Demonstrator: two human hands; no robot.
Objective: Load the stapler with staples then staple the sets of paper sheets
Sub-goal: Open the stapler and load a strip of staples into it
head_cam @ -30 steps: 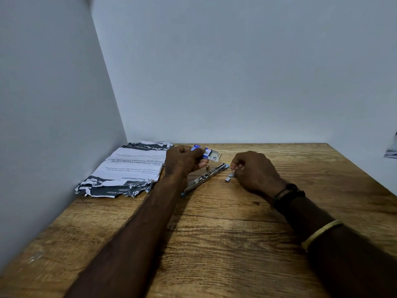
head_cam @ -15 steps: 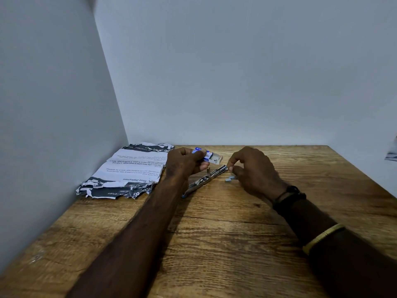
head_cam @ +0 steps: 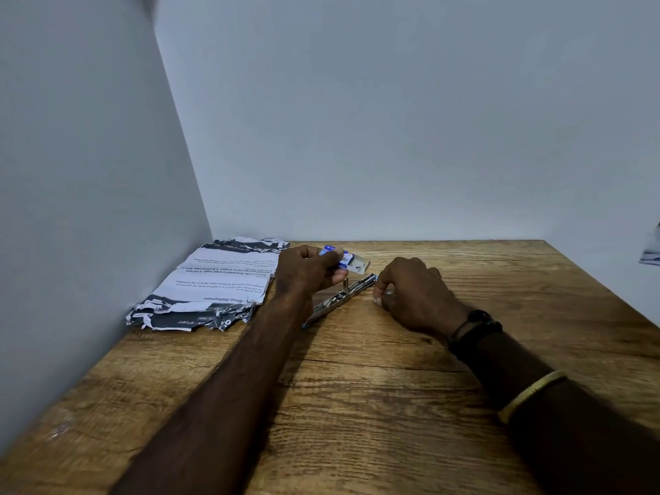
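Silver stapler point(head_cam: 341, 297) opened flat, blue staple box point(head_cam: 351, 262) seemingly slid open

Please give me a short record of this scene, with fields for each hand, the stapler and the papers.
Left hand: holds a small blue-and-white box
Right hand: fingers curled down at the table, beside the stapler's far end; contents unclear
Stapler: opened out, lying flat
Papers: torn stack, far left

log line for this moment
stage: loading | left hand: holds staple box by open stapler | right hand: curled beside stapler's far end, contents unclear | paper stack: untouched, left of stapler
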